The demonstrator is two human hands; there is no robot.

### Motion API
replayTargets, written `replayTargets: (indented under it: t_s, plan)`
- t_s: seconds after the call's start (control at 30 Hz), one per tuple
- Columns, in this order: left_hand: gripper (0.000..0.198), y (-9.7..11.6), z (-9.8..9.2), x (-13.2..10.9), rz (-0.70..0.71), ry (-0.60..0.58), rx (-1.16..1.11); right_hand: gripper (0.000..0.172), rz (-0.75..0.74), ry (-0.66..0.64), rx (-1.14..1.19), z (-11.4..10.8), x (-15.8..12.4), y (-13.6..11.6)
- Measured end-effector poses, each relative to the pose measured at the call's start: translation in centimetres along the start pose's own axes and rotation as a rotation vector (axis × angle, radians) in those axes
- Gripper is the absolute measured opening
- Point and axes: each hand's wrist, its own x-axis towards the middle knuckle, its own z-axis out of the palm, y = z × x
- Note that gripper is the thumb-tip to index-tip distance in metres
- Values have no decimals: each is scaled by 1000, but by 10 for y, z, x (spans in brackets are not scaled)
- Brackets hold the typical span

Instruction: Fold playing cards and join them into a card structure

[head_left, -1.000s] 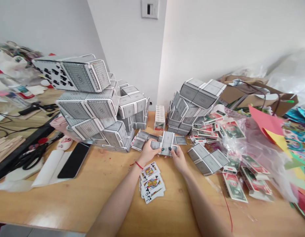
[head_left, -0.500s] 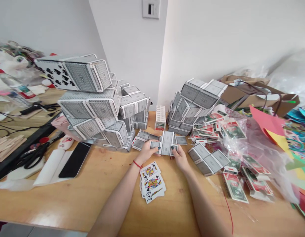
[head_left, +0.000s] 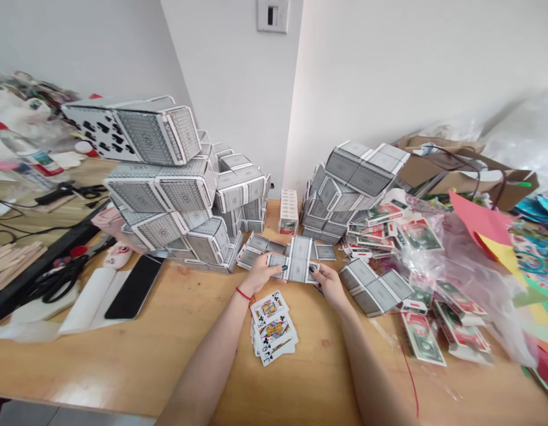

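Both hands grip grey-backed playing cards set crosswise, one upright card over cards lying sideways. My left hand pinches the left end with the thumb on top. At the right end, my right hand does the same. Below my left hand lies a loose pile of face-up playing cards, with a king and queen of clubs showing. Just behind the held cards, a few folded card pieces rest on the table. A joined card block sits to the right of my right hand.
Stacked card blocks rise at left and right. Between them stands a row of small boxes. A phone and black scissors lie left. Empty card boxes, plastic wrap and coloured paper crowd the right.
My right hand has shifted slightly right and down at its end of the cards. My left hand keeps its grip, and the other things stay in place.
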Motion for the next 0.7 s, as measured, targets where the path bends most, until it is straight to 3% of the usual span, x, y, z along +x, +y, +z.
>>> replayTargets:
  t_s: [0.3,0.7]
  plan:
    - [35,-1,10,2,30,119,31,37,-26,28,13,6,-1,0]
    - [35,1,12,-3,51,118,44,36,-7,111,24,4,-3,0]
